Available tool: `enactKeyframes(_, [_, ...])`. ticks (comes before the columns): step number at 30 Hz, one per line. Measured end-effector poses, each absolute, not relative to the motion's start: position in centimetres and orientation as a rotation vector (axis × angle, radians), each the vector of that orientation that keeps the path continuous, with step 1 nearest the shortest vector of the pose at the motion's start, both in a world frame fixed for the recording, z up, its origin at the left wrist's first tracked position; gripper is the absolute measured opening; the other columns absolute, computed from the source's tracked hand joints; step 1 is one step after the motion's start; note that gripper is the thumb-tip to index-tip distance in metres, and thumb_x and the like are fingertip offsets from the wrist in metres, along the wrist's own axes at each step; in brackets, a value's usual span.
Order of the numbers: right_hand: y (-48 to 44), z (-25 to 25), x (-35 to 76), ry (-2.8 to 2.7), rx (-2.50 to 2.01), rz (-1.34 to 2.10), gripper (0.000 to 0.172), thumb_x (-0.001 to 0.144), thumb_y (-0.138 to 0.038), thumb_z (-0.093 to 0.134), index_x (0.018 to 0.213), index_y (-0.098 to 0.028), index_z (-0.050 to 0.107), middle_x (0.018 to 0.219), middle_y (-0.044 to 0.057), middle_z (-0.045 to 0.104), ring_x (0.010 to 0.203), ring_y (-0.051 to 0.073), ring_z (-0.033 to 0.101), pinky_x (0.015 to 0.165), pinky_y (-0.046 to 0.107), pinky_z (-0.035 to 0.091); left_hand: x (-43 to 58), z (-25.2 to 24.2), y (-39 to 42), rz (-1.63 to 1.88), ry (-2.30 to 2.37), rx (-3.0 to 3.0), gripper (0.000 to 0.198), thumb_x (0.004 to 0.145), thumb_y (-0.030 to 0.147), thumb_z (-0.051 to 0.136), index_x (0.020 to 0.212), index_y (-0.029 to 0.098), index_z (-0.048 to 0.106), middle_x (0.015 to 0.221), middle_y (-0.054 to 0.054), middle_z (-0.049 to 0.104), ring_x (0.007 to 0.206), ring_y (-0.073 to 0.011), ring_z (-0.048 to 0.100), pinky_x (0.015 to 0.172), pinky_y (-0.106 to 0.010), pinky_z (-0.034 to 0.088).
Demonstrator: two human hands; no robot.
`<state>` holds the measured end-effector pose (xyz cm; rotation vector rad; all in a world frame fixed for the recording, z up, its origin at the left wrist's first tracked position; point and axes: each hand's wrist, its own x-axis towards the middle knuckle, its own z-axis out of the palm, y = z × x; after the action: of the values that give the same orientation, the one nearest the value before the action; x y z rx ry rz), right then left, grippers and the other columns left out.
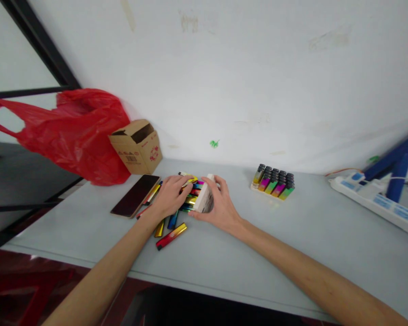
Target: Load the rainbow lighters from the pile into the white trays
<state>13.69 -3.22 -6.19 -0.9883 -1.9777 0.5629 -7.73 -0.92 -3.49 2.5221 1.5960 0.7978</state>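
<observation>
Head view: mid-scene on the bench, the right hand clamps its fingers on a tray; the left hand partly hides lighters left of it, its fingers' grip unclear.

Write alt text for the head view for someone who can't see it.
A person's right hand grips a white tray tipped sideways while the left hand lies over colorful lighters beside it on a gray table. At left are a phone, cardboard box and red bag; at right, grouped lighters and a power strip.
</observation>
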Motion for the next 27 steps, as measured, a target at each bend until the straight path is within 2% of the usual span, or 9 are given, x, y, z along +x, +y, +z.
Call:
enactKeyframes(3, [-3.1, -6.3, 13.7, -1.988, -0.981, 0.568, 0.107, 0.066, -0.054, 0.092, 0.154, -0.027, 0.036, 0.154, 0.017, 0.027, 0.152, 0.036, 0.03, 0.124, 0.055, 0.034, -7.3, -3.4, -1.5, 0.757, 1.426, 2.641, 0.046, 0.104, 0.043, 0.04, 0.14, 0.021, 0.06, 0.148, -0.013, 0.059, 0.139, -0.0301, 0.051, 0.118, -0.052, 0.034])
enactKeyframes(5, [-3.0, -6.3, 13.7, -1.99, -0.978, 0.582, 0.108, 0.066, -0.054, 0.092, 0.154, -0.026, 0.035, 0.155, 0.017, 0.026, 0.152, 0.036, 0.03, 0.125, 0.055, 0.034, -6.9, -3.3, -1.8, 0.704, 1.336, 2.685, 0.045, 0.105, 0.04, 0.04, 0.142, 0.022, 0.058, 0.151, -0.012, 0.057, 0.141, -0.029, 0.049, 0.12, -0.052, 0.032])
enactKeyframes(10, [-3.0, -6.2, 13.6, -1.986, -0.995, 0.601, 0.109, 0.065, -0.052, 0.093, 0.154, -0.025, 0.036, 0.155, 0.018, 0.025, 0.151, 0.036, 0.032, 0.123, 0.055, 0.035, -6.2, -3.3, -1.6, 0.669, 1.32, 2.711, 0.04, 0.109, 0.034, 0.031, 0.134, 0.019, 0.059, 0.134, -0.012, 0.067, 0.126, -0.0252, 0.059, 0.11, -0.046, 0.041])
enactKeyframes(15, [-3.5, -5.9, 13.6, -2.014, -0.972, 0.512, 0.104, 0.066, -0.05, 0.092, 0.153, -0.024, 0.04, 0.154, 0.017, 0.027, 0.15, 0.035, 0.031, 0.125, 0.051, 0.034, -6.4, -3.2, -1.0, 0.684, 1.428, 2.698, 0.035, 0.108, 0.034, 0.032, 0.101, 0.019, 0.063, 0.103, -0.01, 0.071, 0.1, -0.025, 0.064, 0.09, -0.04, 0.048])
enactKeyframes(18, [-3.6, -5.8, 13.6, -2.011, -0.99, 0.492, 0.104, 0.066, -0.053, 0.091, 0.152, -0.022, 0.042, 0.152, 0.018, 0.029, 0.148, 0.035, 0.033, 0.124, 0.051, 0.035, -6.5, -3.1, -1.0, 0.726, 1.502, 2.658, 0.036, 0.108, 0.034, 0.033, 0.095, 0.02, 0.063, 0.096, -0.009, 0.071, 0.094, -0.0246, 0.065, 0.087, -0.039, 0.048])
enactKeyframes(20, [-3.6, -5.7, 13.6, -2.001, -1.011, 0.494, 0.104, 0.066, -0.055, 0.091, 0.152, -0.023, 0.042, 0.152, 0.018, 0.03, 0.148, 0.036, 0.034, 0.123, 0.053, 0.036, -6.4, -3.0, -1.2, 0.728, 1.541, 2.663, 0.036, 0.108, 0.036, 0.034, 0.102, 0.019, 0.065, 0.101, -0.01, 0.073, 0.097, -0.0258, 0.066, 0.091, -0.042, 0.047])
enactKeyframes(24, [-3.4, -5.7, 13.6, -1.989, -1.008, 0.496, 0.109, 0.066, -0.06, 0.09, 0.154, -0.025, 0.037, 0.153, 0.018, 0.03, 0.149, 0.036, 0.033, 0.122, 0.055, 0.037, -6.2, -2.9, -1.8, 0.742, 1.445, 2.739, 0.038, 0.107, 0.034, 0.034, 0.129, 0.021, 0.062, 0.131, -0.011, 0.07, 0.12, -0.0277, 0.062, 0.11, -0.05, 0.039])
enactKeyframes(27, [-3.4, -5.6, 13.6, -2.01, -0.974, 0.484, 0.11, 0.066, -0.06, 0.09, 0.156, -0.027, 0.036, 0.154, 0.018, 0.029, 0.15, 0.037, 0.031, 0.121, 0.057, 0.037, -6.1, -3.1, -1.7, 0.676, 1.214, 2.78, 0.043, 0.106, 0.03, 0.033, 0.135, 0.021, 0.061, 0.14, -0.012, 0.066, 0.133, -0.0277, 0.056, 0.118, -0.051, 0.033])
